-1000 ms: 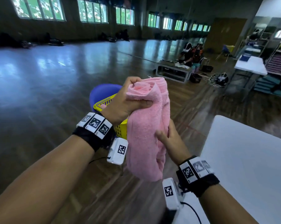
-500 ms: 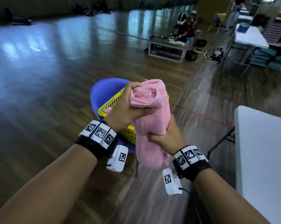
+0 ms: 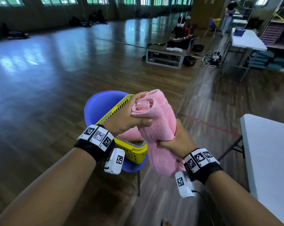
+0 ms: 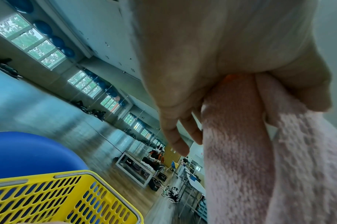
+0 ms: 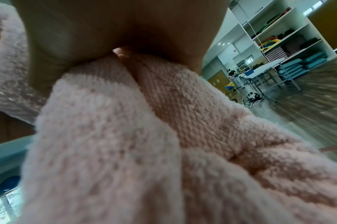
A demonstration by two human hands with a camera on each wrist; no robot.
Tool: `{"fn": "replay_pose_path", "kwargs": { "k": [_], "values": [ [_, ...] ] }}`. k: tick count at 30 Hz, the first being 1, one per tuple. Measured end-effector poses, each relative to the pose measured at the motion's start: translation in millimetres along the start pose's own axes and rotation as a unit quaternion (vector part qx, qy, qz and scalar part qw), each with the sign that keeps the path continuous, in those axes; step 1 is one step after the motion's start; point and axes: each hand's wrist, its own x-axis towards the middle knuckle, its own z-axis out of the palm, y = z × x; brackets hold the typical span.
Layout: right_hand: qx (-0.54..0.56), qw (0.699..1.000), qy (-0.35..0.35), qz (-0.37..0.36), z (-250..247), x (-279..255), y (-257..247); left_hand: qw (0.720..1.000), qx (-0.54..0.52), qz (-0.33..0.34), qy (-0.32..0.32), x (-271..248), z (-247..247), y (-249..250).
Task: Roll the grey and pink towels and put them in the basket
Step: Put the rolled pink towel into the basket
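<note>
A rolled pink towel (image 3: 159,126) is held up in the air over the yellow basket (image 3: 134,152). My left hand (image 3: 130,115) grips the rolled upper end, thumb across the front. My right hand (image 3: 175,141) grips the towel lower down, with a loose tail hanging below it. In the left wrist view the towel (image 4: 259,151) runs down from my left hand (image 4: 211,75), beside the basket (image 4: 58,200). The right wrist view is filled by the towel (image 5: 144,144) under my right hand (image 5: 106,30). Something pink (image 3: 130,136) lies inside the basket. No grey towel is in view.
The basket sits on a blue chair (image 3: 105,101) on the wooden floor. A white table (image 3: 268,152) stands at the right. Farther off are a low bench (image 3: 164,56), a seated person (image 3: 182,36), another table (image 3: 247,39) and shelves (image 3: 276,33).
The towel has been rolled tighter, with less tail hanging. My right hand has closed round it lower down. The view has tilted down, and both hands and the towel now sit lower, over the basket.
</note>
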Motion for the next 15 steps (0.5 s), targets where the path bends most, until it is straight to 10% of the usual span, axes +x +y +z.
{"fn": "replay_pose_path", "kwargs": {
  "k": [15],
  "values": [
    [-0.041,0.988,-0.125,-0.081,-91,195,110,0.981,-0.060,-0.115,0.142,174,28,-65]
  ]
}}
